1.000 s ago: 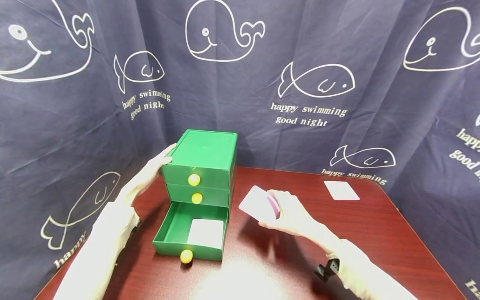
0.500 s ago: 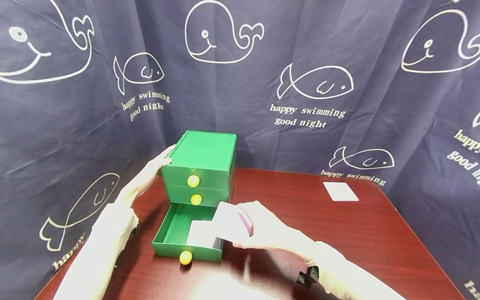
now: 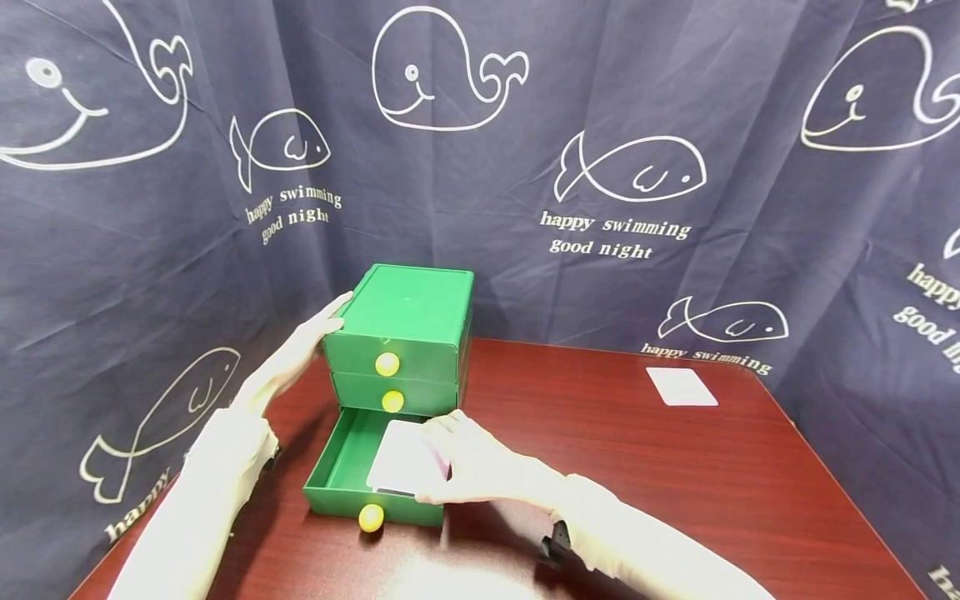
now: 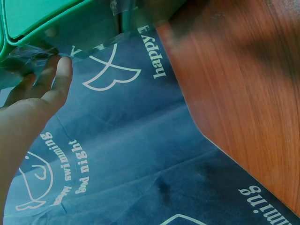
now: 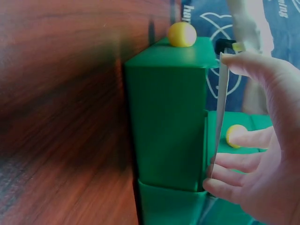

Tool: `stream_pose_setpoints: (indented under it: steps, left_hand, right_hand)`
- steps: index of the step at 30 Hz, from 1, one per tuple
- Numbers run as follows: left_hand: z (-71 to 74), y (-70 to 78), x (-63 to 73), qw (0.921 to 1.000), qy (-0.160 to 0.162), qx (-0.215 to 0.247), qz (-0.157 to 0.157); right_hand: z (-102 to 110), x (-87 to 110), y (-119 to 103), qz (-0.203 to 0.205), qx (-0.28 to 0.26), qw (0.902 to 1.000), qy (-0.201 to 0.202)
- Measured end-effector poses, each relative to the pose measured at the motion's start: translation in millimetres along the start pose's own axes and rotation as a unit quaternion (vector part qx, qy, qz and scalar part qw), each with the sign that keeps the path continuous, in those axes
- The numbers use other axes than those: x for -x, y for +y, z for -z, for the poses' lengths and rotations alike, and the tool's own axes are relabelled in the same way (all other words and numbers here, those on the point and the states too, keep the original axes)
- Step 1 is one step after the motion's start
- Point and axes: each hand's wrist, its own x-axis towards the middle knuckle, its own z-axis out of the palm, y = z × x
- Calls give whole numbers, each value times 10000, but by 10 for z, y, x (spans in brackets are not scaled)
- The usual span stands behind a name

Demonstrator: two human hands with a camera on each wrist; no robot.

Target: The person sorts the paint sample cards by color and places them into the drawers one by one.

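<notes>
A green drawer cabinet [image 3: 408, 302] with yellow round knobs stands on the table, its bottom drawer [image 3: 339, 501] pulled out. My right hand [image 3: 483, 471] is over the drawer's right side and holds a thin white card [image 3: 401, 457] with rounded corners by opposite edges, thumb on one, fingers on the other. In the right wrist view the card [image 5: 221, 105] shows edge-on, just above the drawer wall. The held card covers most of the card lying in the drawer. My left hand [image 3: 302, 340] rests with extended fingers against the cabinet's left side; in the left wrist view its fingertips touch the green wall.
Another white card [image 3: 682, 387] lies at the back right of the reddish-brown table [image 3: 600, 400]. A dark blue curtain [image 3: 480, 192] with white whales and fish hangs close behind the table and at both sides. Two upper drawers [image 3: 429, 392] are closed.
My right hand has carried the white card leftward and down, from beside the cabinet to over the bottom drawer. The left hand has stayed at the cabinet's side.
</notes>
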Motion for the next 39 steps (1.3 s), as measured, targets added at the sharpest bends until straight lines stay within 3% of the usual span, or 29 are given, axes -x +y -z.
stream_pose_setpoints:
  steps: [7, 10, 20, 23, 27, 33, 36, 39]
  left_hand:
    - [-15, -10, -13, 10000, 13, 41, 65]
    - [-8, -8, -9, 10000, 33, 16, 79]
    - [0, 9, 22, 10000, 35, 91, 7]
    - [-10, 5, 30, 9999, 58, 38, 83]
    - [-20, 5, 31, 10000, 7, -5, 92]
    - [-16, 19, 28, 10000, 29, 61, 34]
    - [-10, 19, 27, 10000, 65, 33, 65]
    - [-2, 18, 26, 9999, 85, 19, 86]
  right_hand:
    - [-85, -97, -44, -212, 665, 9974, -196]
    - [-87, -117, -33, -243, 765, 9962, -329]
    - [-99, -77, -27, 4, 927, 9956, -167]
    - [-78, 0, -14, 45, 671, 9976, 142]
    - [47, 159, 106, 35, 353, 9943, 1006]
    - [411, 510, 640, -478, 439, 9690, 2384]
    - [585, 760, 1023, -1283, 597, 9496, 2797]
    - [717, 1051, 1443, -2431, 676, 9226, 2919]
